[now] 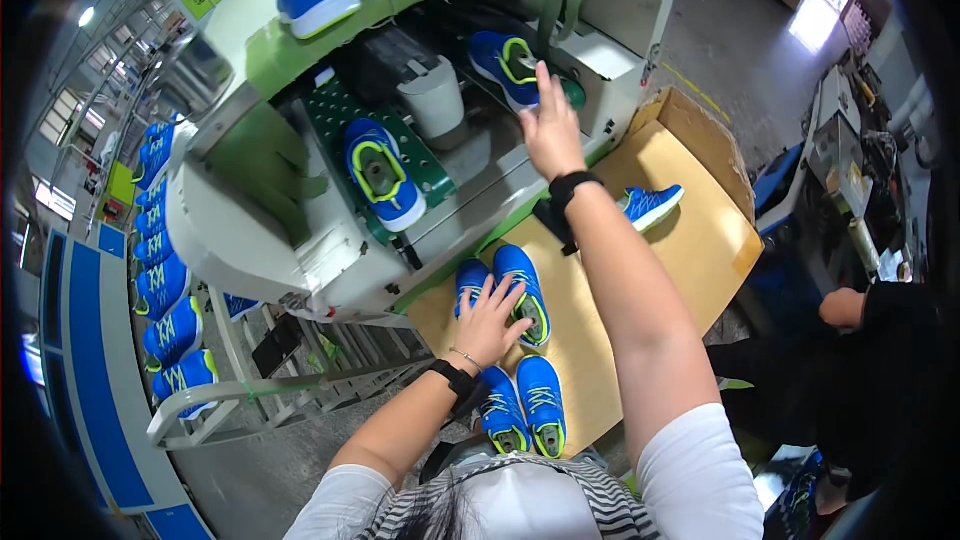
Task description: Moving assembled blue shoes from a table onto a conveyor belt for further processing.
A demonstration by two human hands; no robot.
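Note:
My left hand (485, 320) lies with spread fingers over a pair of blue sneakers (512, 265) with lime-green collars on the board in front of me. It rests on or just above them and grips neither. My right hand (553, 130) reaches forward, fingers extended, beside a blue sneaker (493, 58) inside the machine opening; whether the fingertips touch it is unclear. Another sneaker (397, 198) stands on a green perforated support (350, 105) at the machine's left side. Closest to my body, two more sneakers (541, 390) stand side by side.
A single sneaker (652, 204) lies on the tan board (590, 340) past my right forearm. Several shoes sit on top of the white and green machine (230, 210). Sneakers line a metal rack (165, 350) on the left. A person in dark clothing (850, 390) is at the right.

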